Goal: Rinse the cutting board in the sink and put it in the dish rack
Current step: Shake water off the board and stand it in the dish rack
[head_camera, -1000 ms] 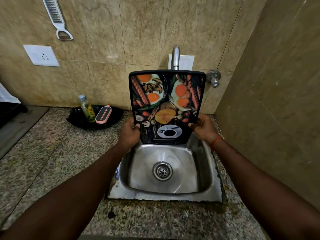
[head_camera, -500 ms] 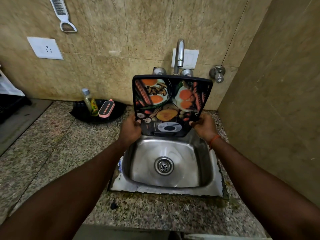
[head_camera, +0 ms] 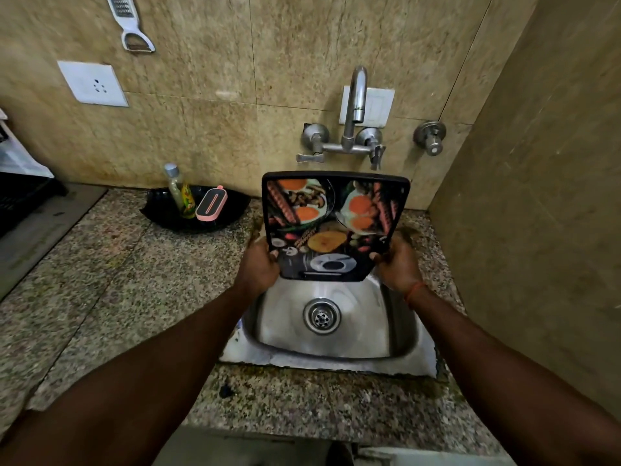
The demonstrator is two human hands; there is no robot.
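Observation:
The cutting board, black-rimmed with a printed food picture, stands tilted over the back of the steel sink. My left hand grips its lower left edge and my right hand grips its lower right edge. The board's top edge sits just below the chrome tap, whose spout shows no water. The sink basin is empty, with the drain in its middle. A black slatted rack shows at the far left edge, mostly cut off.
A black dish on the granite counter holds a small bottle and a pink case. A grater and a white socket are on the tiled wall. A side wall closes in on the right.
The board has come down from in front of the tap, so the tap and its handles now show above it. Both hands keep the same grip.

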